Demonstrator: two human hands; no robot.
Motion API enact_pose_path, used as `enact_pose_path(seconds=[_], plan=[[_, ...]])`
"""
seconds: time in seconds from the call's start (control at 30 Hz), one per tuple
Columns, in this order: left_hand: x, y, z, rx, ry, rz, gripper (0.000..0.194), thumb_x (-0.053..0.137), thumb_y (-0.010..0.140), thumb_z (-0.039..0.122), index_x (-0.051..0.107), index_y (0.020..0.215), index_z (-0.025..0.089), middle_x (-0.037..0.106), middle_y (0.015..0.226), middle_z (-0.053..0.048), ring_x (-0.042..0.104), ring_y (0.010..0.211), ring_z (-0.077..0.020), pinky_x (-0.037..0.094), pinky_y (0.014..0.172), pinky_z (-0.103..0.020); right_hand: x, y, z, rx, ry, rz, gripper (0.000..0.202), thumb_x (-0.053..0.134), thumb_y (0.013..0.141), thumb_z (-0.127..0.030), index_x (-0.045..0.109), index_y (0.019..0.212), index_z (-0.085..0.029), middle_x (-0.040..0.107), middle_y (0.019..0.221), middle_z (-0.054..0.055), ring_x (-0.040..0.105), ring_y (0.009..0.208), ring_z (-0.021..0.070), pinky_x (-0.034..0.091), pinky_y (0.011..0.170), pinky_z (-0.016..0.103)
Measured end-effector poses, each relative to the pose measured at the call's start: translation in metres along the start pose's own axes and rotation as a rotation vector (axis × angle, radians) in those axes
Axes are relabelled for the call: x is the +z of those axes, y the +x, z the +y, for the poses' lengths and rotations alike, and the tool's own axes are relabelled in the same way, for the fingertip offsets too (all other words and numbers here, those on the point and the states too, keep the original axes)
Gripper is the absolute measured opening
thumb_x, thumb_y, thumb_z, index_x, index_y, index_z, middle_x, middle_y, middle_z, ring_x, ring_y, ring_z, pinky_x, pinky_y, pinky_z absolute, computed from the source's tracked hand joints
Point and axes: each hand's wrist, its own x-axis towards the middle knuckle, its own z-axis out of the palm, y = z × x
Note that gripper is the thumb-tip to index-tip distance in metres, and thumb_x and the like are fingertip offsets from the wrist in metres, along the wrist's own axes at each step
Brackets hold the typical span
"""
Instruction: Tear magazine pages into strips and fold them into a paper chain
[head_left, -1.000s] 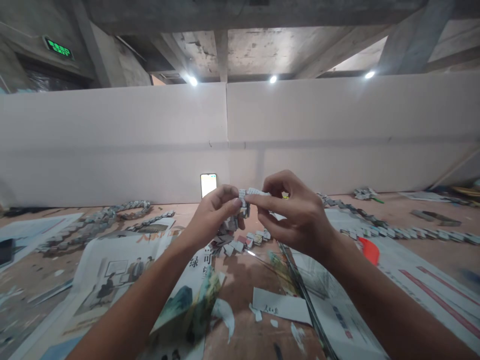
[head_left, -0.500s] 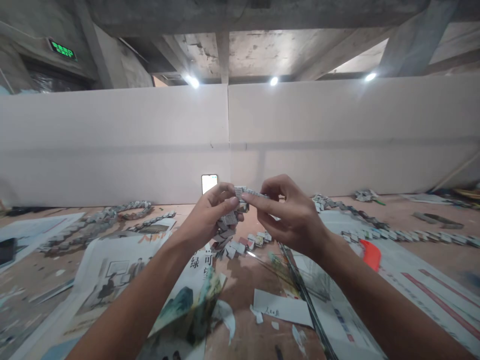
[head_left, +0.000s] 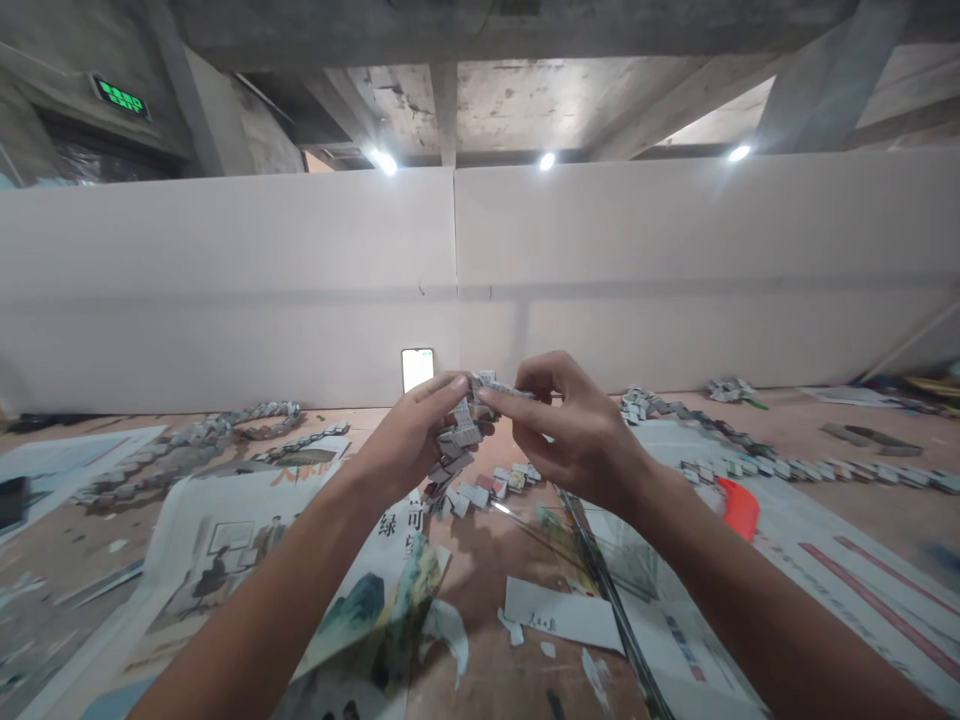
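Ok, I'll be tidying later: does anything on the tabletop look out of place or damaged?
Small white scraps, apparently torn paper, lie loose beside the white slip; they look like litter. No spill stands out.

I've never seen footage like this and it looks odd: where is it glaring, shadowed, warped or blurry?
Head view: ceiling lights flare; the phone screen is blown out white; a soft shadow band crosses the pale wall; both forearms look stretched towards the lower corners, likely lens distortion; print on the folded-paper chain is too soft to read.
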Motion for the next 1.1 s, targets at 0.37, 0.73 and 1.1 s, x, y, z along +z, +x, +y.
enact_pose_path(seconds=[0.37, 0.73, 1.1], plan=[[0.005, -0.001, 0.001, -0.069, -0.005, 0.182, 0.028, 0.061, 0.079, 0.043, 0.061, 0.076, 0.015, 0.061, 0.068, -0.003, 0.054, 0.059, -0.0131, 0.041, 0.052, -0.024, -0.016, 0.012, -0.006, 0.140, 0.134, 0.087, 0.014, 0.059, 0.079, -0.007, 0.063, 0.084, -0.020, 0.062, 0.087, 0.005, 0.059, 0.078, 0.0149, 0.050, 0.065, 0.028], [0.000, 0.003, -0.007, 0.004, 0.238, 0.232, 0.029, 0.068, 0.074, 0.047, 0.064, 0.076, 0.019, 0.062, 0.065, -0.001, 0.050, 0.050, -0.0090, 0.035, 0.046, -0.022, -0.021, 0.009, -0.006, -0.004, -0.062, -0.069, 0.020, 0.053, 0.082, -0.003, 0.064, 0.088, -0.018, 0.063, 0.092, 0.009, 0.055, 0.081, 0.0182, 0.048, 0.066, 0.032], [0.000, 0.002, -0.003, 0.046, 0.300, 0.194, 0.026, 0.068, 0.075, 0.043, 0.069, 0.085, 0.019, 0.067, 0.073, -0.004, 0.059, 0.062, -0.0129, 0.043, 0.054, -0.024, -0.015, 0.007, -0.006, 0.020, -0.108, -0.077, 0.021, 0.052, 0.082, -0.003, 0.063, 0.094, -0.016, 0.062, 0.091, 0.010, 0.053, 0.082, 0.0195, 0.048, 0.069, 0.033]])
